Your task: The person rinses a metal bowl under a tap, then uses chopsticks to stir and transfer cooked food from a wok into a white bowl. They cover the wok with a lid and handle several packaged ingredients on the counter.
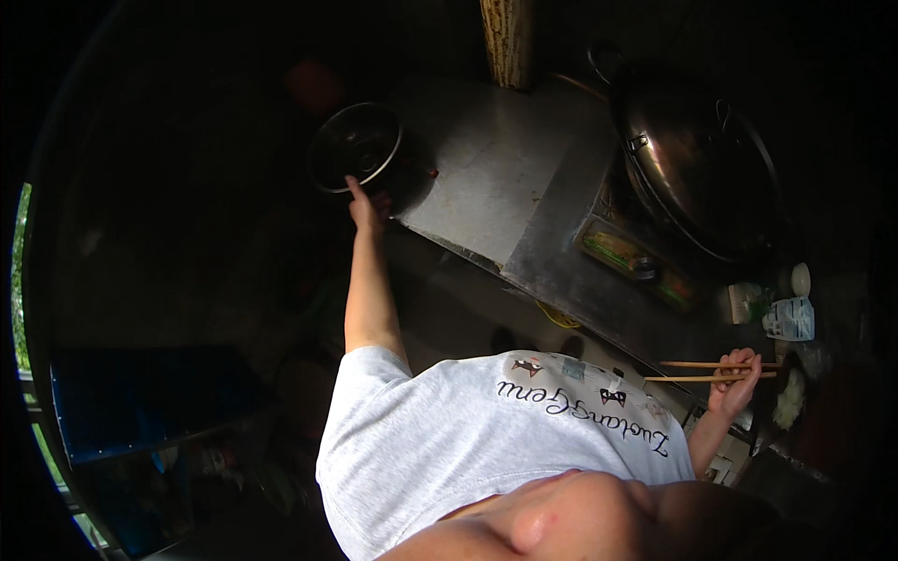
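My left hand (367, 207) is stretched out to the counter's far left end. Its thumb lies over the bright rim of a round dark lid or bowl (351, 144), with the fingers curled below. Glare and shadow hide which of the two it is. A pair of wooden chopsticks (677, 379) is held in my right hand (733, 386), lying almost level across the fingers. Just right of that hand, pale food (790, 398) sits in a dark vessel, probably a pan. Whether the chopsticks touch the food I cannot tell.
A metal counter (491, 189) runs diagonally before me. On it stand a large metal pot (694, 168) and a tray of food (610, 249). A white plastic tub (789, 319) is near my right hand. A rough wooden post (508, 42) rises behind. Deep shadow covers the left.
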{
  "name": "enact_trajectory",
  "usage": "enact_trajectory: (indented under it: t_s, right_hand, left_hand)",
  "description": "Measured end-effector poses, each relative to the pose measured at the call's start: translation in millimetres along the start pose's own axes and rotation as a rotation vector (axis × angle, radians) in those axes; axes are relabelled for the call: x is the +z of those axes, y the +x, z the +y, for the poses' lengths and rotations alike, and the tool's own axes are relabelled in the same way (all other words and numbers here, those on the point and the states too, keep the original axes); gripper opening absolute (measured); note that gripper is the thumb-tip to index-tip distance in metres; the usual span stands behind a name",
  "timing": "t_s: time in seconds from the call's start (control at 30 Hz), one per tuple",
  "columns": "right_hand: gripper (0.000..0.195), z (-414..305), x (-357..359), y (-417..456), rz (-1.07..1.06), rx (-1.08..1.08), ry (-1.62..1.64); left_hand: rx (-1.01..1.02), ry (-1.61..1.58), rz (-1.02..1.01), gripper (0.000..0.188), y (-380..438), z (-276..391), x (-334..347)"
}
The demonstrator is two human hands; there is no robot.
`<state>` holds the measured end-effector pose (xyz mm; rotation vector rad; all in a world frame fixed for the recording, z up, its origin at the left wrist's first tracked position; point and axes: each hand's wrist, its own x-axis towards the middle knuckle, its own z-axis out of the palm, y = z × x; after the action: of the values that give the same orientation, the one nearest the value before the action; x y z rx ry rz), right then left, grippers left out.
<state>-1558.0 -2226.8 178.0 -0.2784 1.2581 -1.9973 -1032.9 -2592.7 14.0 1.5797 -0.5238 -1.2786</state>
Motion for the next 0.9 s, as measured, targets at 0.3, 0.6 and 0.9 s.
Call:
enact_trajectory:
  t_s: [0.3, 0.6, 0.9]
  right_hand:
    - [0.031, 4, -1, 5, -0.033, 0.010, -0.015]
    - [0.031, -32, -11, 16, -0.278, -0.292, -0.195]
    - [0.029, -52, 52, 48, -0.484, -0.416, -0.216]
  left_hand:
    - [0.490, 1.131, 0.106, 0.055, -23, -18, 112]
    - [0.799, 1.127, 0.166, 0.021, -38, -75, 101]
    - [0.586, 0.491, 0.667, 0.019, -82, -126, -67]
